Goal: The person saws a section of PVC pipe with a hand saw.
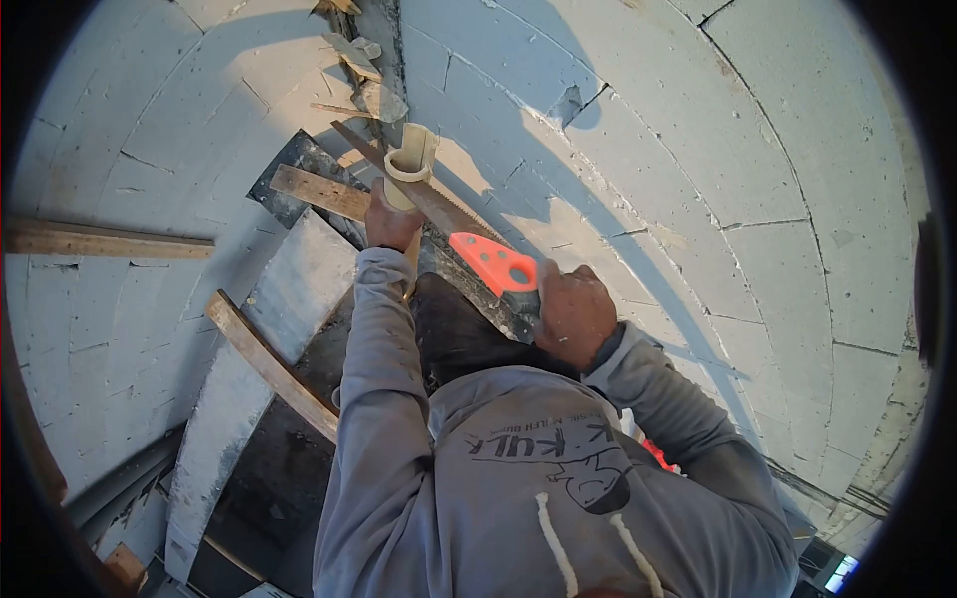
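My right hand (576, 315) is closed round the grip of a handsaw (496, 267) with an orange and grey handle. Its toothed blade runs up and to the left, across a cream plastic pipe (403, 193). The blade appears to sit in or against the pipe just below its open upper end, where part of the wall stands higher. Below the blade, my left hand (392, 219) is wrapped round the pipe. Parts of the pipe are hidden by the hand and the blade.
Pale block walls (688, 179) rise on both sides. A short wooden board (319, 191) lies behind my left hand, and a curved-looking plank (269, 361) is at lower left. Another wooden strip (110, 239) is against the left wall. Broken rubble (377, 100) lies in the corner.
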`<state>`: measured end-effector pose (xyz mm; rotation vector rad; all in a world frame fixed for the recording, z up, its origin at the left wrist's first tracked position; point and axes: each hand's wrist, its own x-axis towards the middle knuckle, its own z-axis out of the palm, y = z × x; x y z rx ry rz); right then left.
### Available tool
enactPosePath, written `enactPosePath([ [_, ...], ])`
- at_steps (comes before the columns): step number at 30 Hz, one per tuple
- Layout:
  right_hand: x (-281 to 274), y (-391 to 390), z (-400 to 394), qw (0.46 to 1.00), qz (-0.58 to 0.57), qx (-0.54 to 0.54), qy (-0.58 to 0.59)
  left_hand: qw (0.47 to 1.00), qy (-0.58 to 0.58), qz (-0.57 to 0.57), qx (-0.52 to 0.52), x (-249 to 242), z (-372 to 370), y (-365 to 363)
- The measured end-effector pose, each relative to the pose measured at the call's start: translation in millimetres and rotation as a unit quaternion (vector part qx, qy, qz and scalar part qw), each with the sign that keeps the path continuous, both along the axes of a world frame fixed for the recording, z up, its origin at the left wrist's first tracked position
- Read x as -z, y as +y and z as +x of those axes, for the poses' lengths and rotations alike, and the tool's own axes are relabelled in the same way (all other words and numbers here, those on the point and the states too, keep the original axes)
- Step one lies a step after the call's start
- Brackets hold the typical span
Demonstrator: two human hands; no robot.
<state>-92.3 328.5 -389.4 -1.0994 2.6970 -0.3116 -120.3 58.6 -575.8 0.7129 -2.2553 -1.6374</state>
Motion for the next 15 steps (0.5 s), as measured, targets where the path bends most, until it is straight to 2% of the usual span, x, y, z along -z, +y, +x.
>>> enactPosePath([
  [2, -20.9, 52.5, 29.7, 0.998, 0.021, 0.048, -0.023, 1.000, 0.002, 0.001, -0.002, 2.3, -2.4, -1.0],
  [3, -26.0, 49.4, 28.8, 0.998, 0.021, 0.047, -0.025, 1.000, 0.001, -0.010, 0.002, -1.6, -1.2, -4.3],
  [5, -26.9, 33.1, 18.5, 0.999, -0.002, 0.044, -0.028, 0.999, 0.008, -0.037, -0.006, -11.0, -2.2, -5.3],
  [7, 6.1, -30.8, -28.4, 0.999, 0.032, -0.013, 0.000, 0.999, 0.003, -0.044, -0.005, -4.8, 7.3, 5.4],
  [9, 11.9, -47.5, -32.8, 0.999, 0.028, -0.016, -0.004, 0.999, 0.023, 0.048, 0.001, 2.9, -5.0, -8.2],
  [11, 5.6, -31.7, -5.2, 1.000, -0.021, -0.007, 0.004, 0.998, 0.055, 0.024, 0.017, -0.2, 1.9, -8.7],
  [13, -15.2, 28.5, 28.4, 0.998, 0.009, 0.054, -0.044, 0.999, -0.023, -0.027, 0.031, 0.8, -1.8, -13.6],
  [15, -22.9, 47.5, 34.2, 0.996, 0.014, 0.064, -0.060, 1.000, -0.012, 0.006, 0.014, -7.5, 2.4, -1.3],
])
